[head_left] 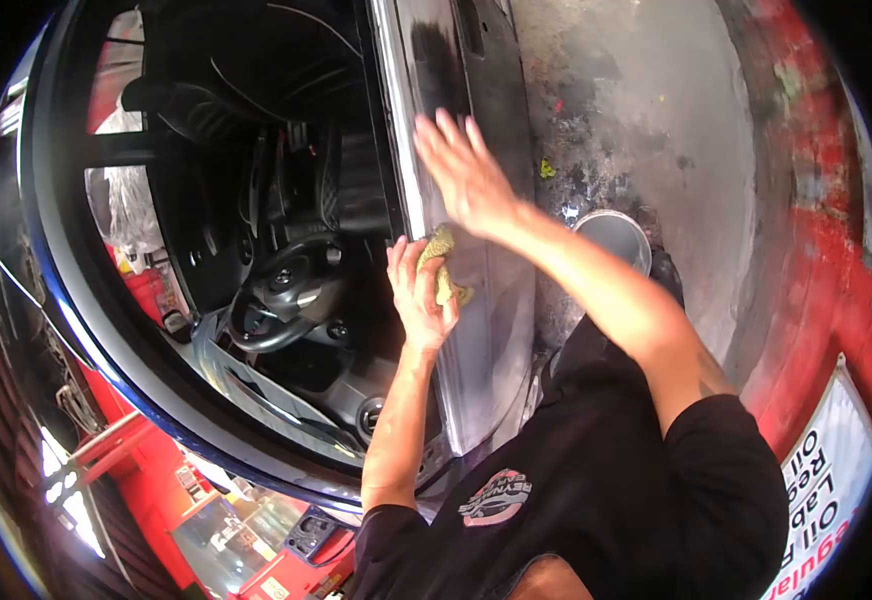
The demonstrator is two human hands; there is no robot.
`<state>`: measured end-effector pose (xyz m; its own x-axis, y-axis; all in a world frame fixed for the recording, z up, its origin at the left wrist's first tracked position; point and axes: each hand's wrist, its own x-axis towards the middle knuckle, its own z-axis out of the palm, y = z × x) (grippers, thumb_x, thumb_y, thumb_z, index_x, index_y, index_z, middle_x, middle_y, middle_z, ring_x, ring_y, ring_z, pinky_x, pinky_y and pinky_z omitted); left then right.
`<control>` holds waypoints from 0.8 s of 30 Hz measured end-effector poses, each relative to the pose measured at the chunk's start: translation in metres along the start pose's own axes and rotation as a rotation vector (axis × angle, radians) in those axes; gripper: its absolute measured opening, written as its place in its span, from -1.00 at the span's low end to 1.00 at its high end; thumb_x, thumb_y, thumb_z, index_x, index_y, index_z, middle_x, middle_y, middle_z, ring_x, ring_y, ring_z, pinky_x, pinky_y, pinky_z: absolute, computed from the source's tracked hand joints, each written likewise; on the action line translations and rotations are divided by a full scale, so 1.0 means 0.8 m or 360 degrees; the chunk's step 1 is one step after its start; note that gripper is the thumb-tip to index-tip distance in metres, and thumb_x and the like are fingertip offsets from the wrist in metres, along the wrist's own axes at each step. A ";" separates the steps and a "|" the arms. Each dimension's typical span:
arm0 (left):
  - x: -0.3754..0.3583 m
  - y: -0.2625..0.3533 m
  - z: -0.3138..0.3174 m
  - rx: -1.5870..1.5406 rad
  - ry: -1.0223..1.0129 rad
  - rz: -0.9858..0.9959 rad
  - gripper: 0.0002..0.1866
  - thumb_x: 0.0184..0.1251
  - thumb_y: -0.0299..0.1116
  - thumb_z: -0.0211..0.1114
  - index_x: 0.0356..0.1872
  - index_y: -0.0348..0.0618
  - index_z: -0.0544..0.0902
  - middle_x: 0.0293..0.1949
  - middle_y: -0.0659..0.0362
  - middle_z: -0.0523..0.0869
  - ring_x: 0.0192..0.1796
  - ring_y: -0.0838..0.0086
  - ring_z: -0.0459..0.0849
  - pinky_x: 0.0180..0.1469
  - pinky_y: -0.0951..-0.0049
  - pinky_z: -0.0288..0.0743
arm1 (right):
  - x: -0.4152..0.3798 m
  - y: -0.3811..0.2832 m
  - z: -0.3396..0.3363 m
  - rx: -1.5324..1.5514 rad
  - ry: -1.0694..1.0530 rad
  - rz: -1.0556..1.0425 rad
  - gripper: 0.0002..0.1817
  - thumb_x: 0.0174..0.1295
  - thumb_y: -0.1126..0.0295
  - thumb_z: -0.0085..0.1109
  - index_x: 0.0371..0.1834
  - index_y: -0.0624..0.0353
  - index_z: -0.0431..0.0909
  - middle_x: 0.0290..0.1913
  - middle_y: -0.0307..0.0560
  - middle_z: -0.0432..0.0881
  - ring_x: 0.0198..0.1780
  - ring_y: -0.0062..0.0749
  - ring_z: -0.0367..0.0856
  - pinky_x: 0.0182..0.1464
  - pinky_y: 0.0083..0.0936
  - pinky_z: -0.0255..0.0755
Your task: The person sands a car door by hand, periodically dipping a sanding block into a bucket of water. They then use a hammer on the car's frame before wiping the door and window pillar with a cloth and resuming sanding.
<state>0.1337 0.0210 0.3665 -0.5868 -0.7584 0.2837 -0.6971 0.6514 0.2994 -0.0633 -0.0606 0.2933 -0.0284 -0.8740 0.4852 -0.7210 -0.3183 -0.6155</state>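
A yellowish cloth point(453, 287) is gripped in my left hand point(421, 295), which rests on the upper edge of a car door point(486, 350) by the window opening. Just above and to the right, my right hand point(464, 178) is over the door panel with its fingers stretched out and somewhat blurred. Nothing shows in it, and whether its palm touches the panel I cannot tell. A dark patch point(436, 60) marks the door surface beyond my right hand.
Through the window opening a steering wheel point(286, 290) and dark seats show. A round bucket point(614, 240) stands on the stained floor point(656, 120) beside the door. A red wall point(816, 250) and a printed sign point(826, 480) are at the right.
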 end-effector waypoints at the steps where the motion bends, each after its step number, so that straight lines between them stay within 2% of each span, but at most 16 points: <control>1: -0.011 0.004 -0.001 0.0002 -0.0007 -0.0043 -0.57 0.07 -0.40 0.37 0.04 -0.20 0.66 0.30 -0.14 0.61 0.49 -0.25 0.45 0.58 -0.33 0.23 | 0.065 0.030 -0.016 -0.0099 0.0066 0.0051 -0.28 0.34 0.49 0.07 0.61 0.43 0.29 0.72 0.22 0.20 0.77 0.17 0.03 0.71 0.32 -0.09; 3: 0.000 0.000 -0.001 0.0000 -0.0012 -0.0011 -0.57 0.06 -0.42 0.37 0.04 -0.20 0.66 0.30 -0.13 0.61 0.49 -0.26 0.45 0.59 -0.33 0.22 | 0.070 0.027 -0.019 -0.0074 0.0093 0.0057 -0.29 0.33 0.50 0.06 0.60 0.44 0.30 0.70 0.24 0.23 0.76 0.18 0.07 0.70 0.32 -0.07; 5: -0.002 -0.008 0.005 -0.0006 0.0013 -0.0002 -0.56 0.05 -0.41 0.38 0.05 -0.20 0.67 0.30 -0.13 0.61 0.50 -0.26 0.45 0.60 -0.33 0.21 | 0.021 -0.002 -0.009 0.0061 0.0119 0.0072 -0.30 0.36 0.51 0.05 0.61 0.43 0.29 0.70 0.26 0.22 0.77 0.18 0.04 0.71 0.31 -0.09; 7: -0.009 -0.010 0.006 -0.0041 -0.0013 -0.0020 -0.53 0.19 -0.15 0.37 0.09 -0.17 0.68 0.34 -0.14 0.58 0.55 -0.26 0.40 0.63 -0.37 0.13 | -0.044 -0.041 -0.004 0.0220 -0.0088 0.0146 -0.31 0.41 0.45 -0.01 0.63 0.42 0.27 0.73 0.26 0.17 0.79 0.18 -0.01 0.73 0.32 -0.18; 9: -0.010 -0.007 0.004 -0.0037 -0.0030 -0.0026 -0.53 0.19 -0.14 0.36 0.09 -0.17 0.69 0.34 -0.14 0.58 0.56 -0.26 0.39 0.64 -0.37 0.12 | -0.046 -0.035 -0.001 0.0145 -0.0145 0.0099 -0.30 0.40 0.46 -0.01 0.64 0.40 0.27 0.73 0.24 0.18 0.79 0.19 -0.01 0.73 0.33 -0.19; 13: -0.007 -0.012 0.005 -0.0027 -0.0011 -0.0025 -0.53 0.20 -0.14 0.35 0.10 -0.18 0.68 0.34 -0.13 0.58 0.57 -0.27 0.38 0.63 -0.40 0.10 | 0.099 0.058 -0.009 -0.0104 0.0131 0.0033 -0.29 0.35 0.52 0.04 0.62 0.41 0.28 0.73 0.19 0.19 0.75 0.16 0.09 0.69 0.35 -0.04; 15: -0.003 -0.004 0.001 -0.0021 -0.0032 -0.0016 -0.51 0.03 -0.40 0.40 0.09 -0.16 0.67 0.33 -0.12 0.59 0.57 -0.28 0.39 0.64 -0.39 0.13 | 0.136 0.079 -0.008 -0.0219 0.0144 0.0020 -0.31 0.36 0.51 0.03 0.61 0.41 0.29 0.71 0.24 0.21 0.73 0.19 0.12 0.68 0.35 -0.02; 16: -0.006 -0.010 0.005 0.0018 -0.0074 -0.0011 -0.53 0.19 -0.16 0.37 0.10 -0.18 0.67 0.36 -0.14 0.55 0.60 -0.29 0.33 0.64 -0.44 0.07 | 0.121 0.069 -0.007 -0.0109 0.0166 0.0060 -0.30 0.37 0.50 0.02 0.62 0.41 0.28 0.71 0.26 0.19 0.74 0.20 0.10 0.69 0.35 -0.04; 17: -0.003 -0.008 0.005 0.0014 -0.0060 0.0003 -0.53 0.19 -0.16 0.37 0.10 -0.18 0.67 0.36 -0.14 0.55 0.60 -0.29 0.33 0.64 -0.44 0.07 | 0.095 0.053 -0.004 -0.0008 0.0193 0.0090 -0.29 0.38 0.49 0.02 0.64 0.40 0.26 0.72 0.27 0.18 0.74 0.20 0.08 0.70 0.35 -0.05; 18: 0.000 -0.006 0.003 0.0080 -0.0141 -0.0027 -0.51 0.13 -0.22 0.42 0.11 -0.18 0.67 0.39 -0.13 0.52 0.63 -0.30 0.28 0.65 -0.44 0.06 | 0.063 0.033 -0.007 0.0067 0.0126 0.0084 -0.28 0.39 0.49 0.00 0.66 0.40 0.23 0.73 0.30 0.15 0.77 0.21 0.03 0.71 0.35 -0.11; 19: 0.004 -0.004 0.003 0.0147 -0.0228 -0.0066 -0.48 0.07 -0.28 0.48 0.12 -0.18 0.67 0.41 -0.13 0.50 0.65 -0.30 0.24 0.66 -0.43 0.05 | 0.026 0.013 -0.002 0.0168 0.0035 0.0107 -0.33 0.49 0.45 -0.16 0.68 0.39 0.22 0.76 0.27 0.12 0.79 0.22 -0.03 0.73 0.31 -0.20; 20: 0.012 -0.002 0.004 0.0145 -0.0220 -0.0064 -0.48 0.07 -0.28 0.48 0.12 -0.18 0.67 0.41 -0.13 0.50 0.65 -0.30 0.24 0.66 -0.43 0.05 | 0.007 0.006 -0.004 0.0161 -0.0057 0.0109 -0.32 0.47 0.47 -0.13 0.68 0.38 0.22 0.76 0.25 0.12 0.79 0.22 -0.03 0.73 0.31 -0.20; 21: 0.021 0.002 0.001 0.0179 -0.0290 -0.0087 -0.40 -0.07 -0.35 0.57 0.13 -0.15 0.67 0.43 -0.11 0.49 0.66 -0.30 0.22 0.66 -0.41 0.07 | 0.000 0.004 -0.005 0.0160 -0.0151 0.0116 -0.31 0.45 0.48 -0.10 0.68 0.38 0.22 0.76 0.24 0.11 0.79 0.22 -0.03 0.73 0.31 -0.21; 22: 0.029 0.004 -0.002 0.0219 -0.0362 -0.0112 -0.30 -0.21 -0.42 0.66 0.14 -0.11 0.68 0.45 -0.09 0.48 0.68 -0.30 0.20 0.67 -0.39 0.10 | 0.018 0.015 -0.009 0.0101 -0.0121 0.0043 -0.29 0.40 0.51 -0.04 0.67 0.34 0.24 0.77 0.19 0.11 0.79 0.20 -0.03 0.73 0.32 -0.20; 24: 0.042 0.006 -0.005 0.0223 -0.0379 -0.0103 -0.26 -0.27 -0.43 0.69 0.15 -0.12 0.67 0.46 -0.08 0.46 0.69 -0.29 0.18 0.68 -0.38 0.10 | 0.090 0.056 -0.023 -0.0097 -0.0035 0.0012 -0.30 0.39 0.53 -0.01 0.65 0.36 0.26 0.75 0.15 0.16 0.78 0.15 0.00 0.72 0.32 -0.12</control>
<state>0.1125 -0.0013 0.3808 -0.6078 -0.7930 0.0409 -0.7768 0.6044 0.1767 -0.1101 -0.1310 0.3122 -0.0191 -0.8843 0.4665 -0.7617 -0.2894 -0.5797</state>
